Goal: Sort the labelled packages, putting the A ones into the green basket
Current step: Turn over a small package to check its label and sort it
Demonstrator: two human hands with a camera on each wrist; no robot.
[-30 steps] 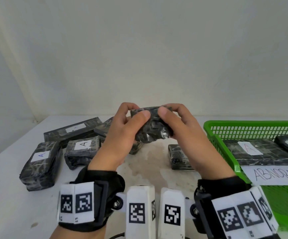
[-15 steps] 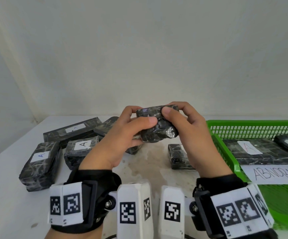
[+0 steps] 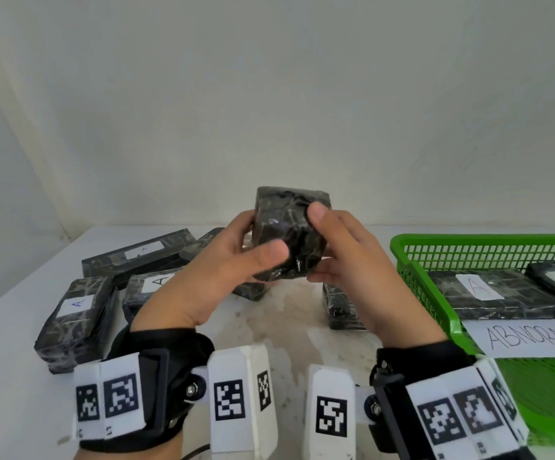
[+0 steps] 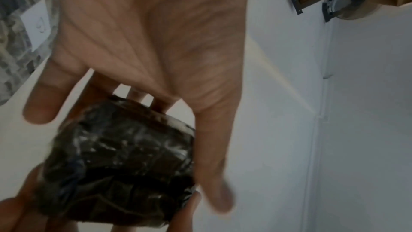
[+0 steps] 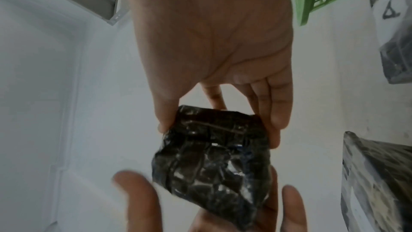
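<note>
A small black wrapped package (image 3: 286,224) is held up above the table between both hands, its broad face towards me, with no label showing. My left hand (image 3: 259,239) grips it with the thumb on the front and fingers behind. My right hand (image 3: 317,244) pinches its right side, thumb on top. The left wrist view shows the package (image 4: 118,165) beside the thumb; the right wrist view shows the package (image 5: 211,156) between thumb and fingers. The green basket (image 3: 468,240) stands at the right and holds a package labelled A (image 3: 478,288).
Several black packages lie on the white table at the left, two with A labels (image 3: 76,310) (image 3: 156,283) and a long one (image 3: 136,255) behind. Another package (image 3: 339,307) lies behind my right wrist. A paper sign (image 3: 528,338) hangs on the basket's front wall.
Both hands have turned the package from lying flat to standing on edge and lifted it slightly. My left thumb has slid down its front face.
</note>
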